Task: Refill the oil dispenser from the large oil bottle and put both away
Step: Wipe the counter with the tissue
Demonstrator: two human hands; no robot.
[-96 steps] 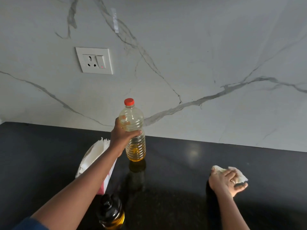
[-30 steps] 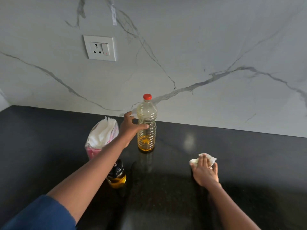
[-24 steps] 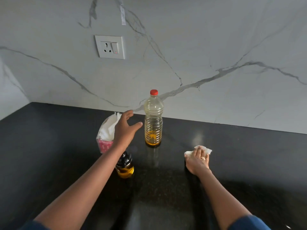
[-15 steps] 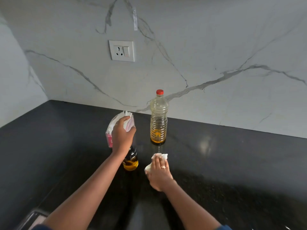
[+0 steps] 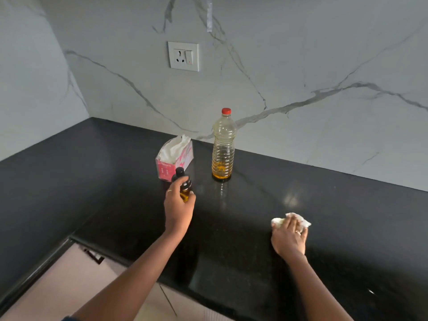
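Left hand (image 5: 179, 212) is gripping the dispenser (image 5: 184, 185): fingers and thumb are curling round its amber lower body, with the black top sticking up past the fingertips. The dispenser is sitting left of the bottle (image 5: 223, 147) and nearer the camera, apart from it. Cannot tell whether its base is touching the counter (image 5: 324, 193).

The bottle is standing upright near the wall, its red cap (image 5: 226, 110) on and a little oil showing at the bottom.

Right hand (image 5: 289, 239) is working well to the right of the bottle and nearer the camera, fingers lying extended over a white tissue (image 5: 301, 220), pressing it onto the counter.

A tissue box (image 5: 174, 158) is sitting just left of the bottle.
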